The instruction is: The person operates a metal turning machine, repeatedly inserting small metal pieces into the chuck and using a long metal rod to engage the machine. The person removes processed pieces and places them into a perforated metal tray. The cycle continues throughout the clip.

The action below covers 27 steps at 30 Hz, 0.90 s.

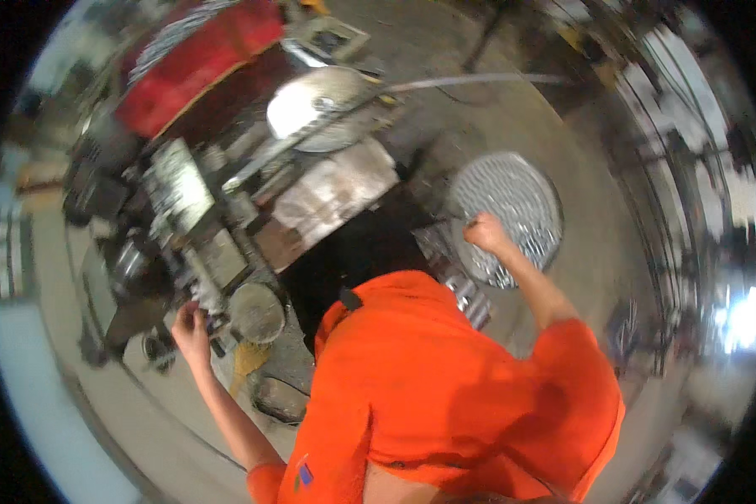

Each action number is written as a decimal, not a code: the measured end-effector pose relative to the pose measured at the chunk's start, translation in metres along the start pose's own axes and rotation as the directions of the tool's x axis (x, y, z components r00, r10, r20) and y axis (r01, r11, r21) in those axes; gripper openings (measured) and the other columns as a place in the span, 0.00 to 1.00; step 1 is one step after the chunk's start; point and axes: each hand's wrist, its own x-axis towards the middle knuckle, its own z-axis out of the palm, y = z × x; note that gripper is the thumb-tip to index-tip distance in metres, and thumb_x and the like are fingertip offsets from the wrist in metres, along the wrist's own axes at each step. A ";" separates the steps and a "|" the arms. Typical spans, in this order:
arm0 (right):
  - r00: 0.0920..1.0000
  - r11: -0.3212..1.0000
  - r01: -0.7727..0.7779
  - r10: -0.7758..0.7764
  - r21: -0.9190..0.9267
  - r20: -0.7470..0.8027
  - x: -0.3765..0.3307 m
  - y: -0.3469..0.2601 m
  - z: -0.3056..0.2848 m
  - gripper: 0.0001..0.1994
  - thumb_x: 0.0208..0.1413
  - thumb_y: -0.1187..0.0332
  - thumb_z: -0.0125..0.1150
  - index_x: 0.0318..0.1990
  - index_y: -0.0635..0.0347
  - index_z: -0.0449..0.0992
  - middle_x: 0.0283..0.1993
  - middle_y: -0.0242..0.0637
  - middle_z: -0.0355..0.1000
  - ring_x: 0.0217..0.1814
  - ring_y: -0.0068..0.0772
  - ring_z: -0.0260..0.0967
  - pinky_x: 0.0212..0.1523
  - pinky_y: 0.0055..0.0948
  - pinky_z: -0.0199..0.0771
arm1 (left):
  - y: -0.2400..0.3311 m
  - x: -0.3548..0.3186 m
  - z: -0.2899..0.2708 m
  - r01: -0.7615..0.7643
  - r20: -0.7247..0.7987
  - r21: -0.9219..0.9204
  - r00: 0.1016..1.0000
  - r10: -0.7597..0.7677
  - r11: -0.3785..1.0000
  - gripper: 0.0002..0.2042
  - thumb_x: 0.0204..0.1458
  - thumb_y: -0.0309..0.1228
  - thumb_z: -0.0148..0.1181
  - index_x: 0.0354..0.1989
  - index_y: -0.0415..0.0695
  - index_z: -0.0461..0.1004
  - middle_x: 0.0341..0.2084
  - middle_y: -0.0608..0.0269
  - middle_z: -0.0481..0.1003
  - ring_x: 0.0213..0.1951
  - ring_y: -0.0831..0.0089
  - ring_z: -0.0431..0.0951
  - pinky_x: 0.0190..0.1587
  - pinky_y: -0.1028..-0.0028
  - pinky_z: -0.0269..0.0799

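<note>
In the head view, our right hand (485,232) is hovering at the left part of a round metal tray (556,191), which is lying to our right and carrying many small shiny metal pieces (502,183). Its fingers are looking bent inward, but blur is leaving us unable to tell whether they are gripping anything. Our left hand (191,329) is hovering by the metal machine (225,259), its fingertips looking close together; we are again unable to tell what they are holding. A round pale disc (257,313) is sitting nearby, and a red bin (193,71) is standing farther off
</note>
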 end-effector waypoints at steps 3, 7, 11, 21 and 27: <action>0.904 0.857 0.418 -0.358 0.303 -0.235 0.002 -0.104 -0.052 0.14 0.30 0.69 0.57 0.30 0.58 0.80 0.41 0.44 0.73 0.38 0.40 0.73 0.37 0.32 0.72 | 0.090 -0.017 0.013 -0.074 -0.079 -0.167 0.995 0.061 0.983 0.10 0.53 0.27 0.52 0.40 0.33 0.72 0.26 0.61 0.76 0.31 0.77 0.74 0.39 0.76 0.69; 0.433 0.290 0.881 -0.813 0.374 -0.390 -0.012 -0.267 -0.083 0.18 0.29 0.73 0.55 0.35 0.59 0.79 0.44 0.43 0.70 0.41 0.38 0.70 0.42 0.27 0.69 | 0.145 -0.026 0.048 0.050 0.324 -0.511 0.936 0.138 0.858 0.17 0.59 0.37 0.46 0.43 0.31 0.69 0.25 0.56 0.76 0.30 0.72 0.77 0.38 0.74 0.71; 0.212 0.026 0.889 -0.908 0.457 -0.361 -0.038 -0.367 -0.082 0.18 0.29 0.76 0.55 0.35 0.63 0.77 0.44 0.44 0.69 0.43 0.39 0.68 0.44 0.30 0.69 | 0.146 -0.035 0.069 0.270 0.459 -0.800 0.851 0.256 0.536 0.23 0.59 0.46 0.43 0.31 0.33 0.72 0.20 0.56 0.75 0.24 0.68 0.77 0.32 0.73 0.73; -0.039 -0.052 0.997 -0.979 0.064 -0.202 -0.054 -0.429 -0.075 0.18 0.29 0.69 0.57 0.34 0.62 0.76 0.43 0.45 0.68 0.39 0.47 0.66 0.40 0.38 0.70 | 0.125 -0.036 0.015 -0.066 0.076 -0.617 0.987 0.143 0.784 0.11 0.50 0.32 0.60 0.23 0.37 0.72 0.13 0.65 0.71 0.16 0.79 0.71 0.20 0.79 0.64; -0.068 -0.046 0.985 -0.990 -0.169 -0.125 -0.020 -0.504 -0.072 0.14 0.28 0.64 0.59 0.26 0.62 0.78 0.38 0.45 0.71 0.40 0.47 0.66 0.42 0.39 0.70 | 0.100 -0.043 -0.042 -0.050 -0.064 -0.415 0.998 0.025 0.908 0.13 0.53 0.33 0.55 0.37 0.33 0.73 0.17 0.65 0.72 0.22 0.80 0.73 0.28 0.79 0.67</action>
